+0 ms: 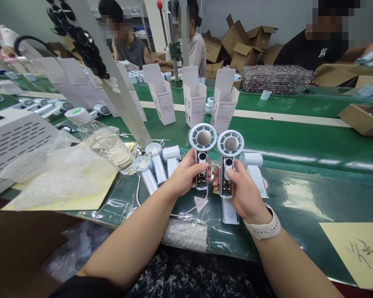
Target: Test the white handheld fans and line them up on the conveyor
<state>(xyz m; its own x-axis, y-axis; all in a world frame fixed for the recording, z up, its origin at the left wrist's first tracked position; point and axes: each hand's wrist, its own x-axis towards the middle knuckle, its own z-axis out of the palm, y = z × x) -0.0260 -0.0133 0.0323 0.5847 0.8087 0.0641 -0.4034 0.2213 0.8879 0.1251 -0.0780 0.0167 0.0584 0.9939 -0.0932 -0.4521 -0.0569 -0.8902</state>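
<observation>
My left hand (188, 174) is closed around a light-blue handheld fan (202, 137), its thumb lying on the front of the handle. A second handheld fan (230, 144) is gripped in my right hand (242, 186), thumb pressed near its button. Both fans stand upright side by side, round heads up, with circuit boards showing in the handles. Left of my left hand lie several more fans (157, 161). Behind my right hand rests another fan (255, 171), and a light-blue handle-shaped piece (230, 212) lies on the table below.
Open white boxes (195, 103) stand on the green conveyor beyond my hands. At left are a water bottle (107, 142), a bubble-wrap pile (71, 169) and a slotted metal case (21, 140). A slanted post (121, 91) rises nearby. Co-workers sit across the line.
</observation>
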